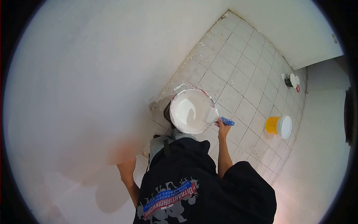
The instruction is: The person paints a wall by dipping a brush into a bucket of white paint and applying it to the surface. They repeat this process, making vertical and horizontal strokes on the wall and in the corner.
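My right hand (223,130) is closed on a paintbrush (227,121) with a blue handle. The wide white head of the brush lies over the right side of a large paint bucket (201,96). White paint fills part of this bucket, and its rim is smeared. At the lower left, my left hand (127,167) is by the white wall (82,89). Its fingers are lost in a blur, so their pose and anything in them cannot be made out.
A yellow tub (272,125) with a white lid stands on the tiled floor (238,87) at the right. Farther off are a dark container (288,81) with white on top and a small red object (298,89). Walls bound the floor.
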### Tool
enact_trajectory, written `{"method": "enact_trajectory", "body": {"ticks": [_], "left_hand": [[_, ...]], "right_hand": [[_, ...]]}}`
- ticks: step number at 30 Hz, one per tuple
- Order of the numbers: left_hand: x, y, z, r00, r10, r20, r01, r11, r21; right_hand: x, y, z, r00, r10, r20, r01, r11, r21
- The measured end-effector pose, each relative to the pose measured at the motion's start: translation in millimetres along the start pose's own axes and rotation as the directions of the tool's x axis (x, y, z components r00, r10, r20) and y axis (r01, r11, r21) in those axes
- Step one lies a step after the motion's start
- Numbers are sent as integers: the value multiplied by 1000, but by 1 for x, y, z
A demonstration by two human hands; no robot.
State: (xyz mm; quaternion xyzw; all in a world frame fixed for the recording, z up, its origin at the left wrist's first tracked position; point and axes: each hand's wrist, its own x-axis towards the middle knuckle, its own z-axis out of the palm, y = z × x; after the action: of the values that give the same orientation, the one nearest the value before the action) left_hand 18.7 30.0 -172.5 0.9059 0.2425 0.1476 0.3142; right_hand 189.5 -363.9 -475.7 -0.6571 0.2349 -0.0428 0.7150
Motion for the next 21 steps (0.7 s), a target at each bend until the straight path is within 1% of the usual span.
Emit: {"method": "enact_trajectory", "body": {"ticks": [4,7,10,13,16,19,21], "left_hand": [[1,-4,1,1000,-3,-2,3,1000,13],[0,-3,1,1000,-16,-5,16,1000,-2],[-2,-7,1,1000,-15,-18,15,1000,-2],[-3,-9,-1,1000,-16,-23,16,1000,4],[-6,-12,1,999,-24,-32,24,1000,-2],[-6,-13,2,999,-24,-27,24,1000,-3],[-8,-17,3,999,-37,-23,37,999,-2]], "right_hand": [[-7,3,2,998,56,-33,-54,997,61],[-6,23,-3,997,57,-49,-52,994,101],[1,25,-5,999,-4,43,4,1000,-13],[-7,7,3,998,22,61,-25,999,39],[-12,-2,7,998,58,19,-60,996,62],[-12,21,-4,1000,27,6,-28,999,46],[-5,25,-6,999,33,26,-33,999,19]]}}
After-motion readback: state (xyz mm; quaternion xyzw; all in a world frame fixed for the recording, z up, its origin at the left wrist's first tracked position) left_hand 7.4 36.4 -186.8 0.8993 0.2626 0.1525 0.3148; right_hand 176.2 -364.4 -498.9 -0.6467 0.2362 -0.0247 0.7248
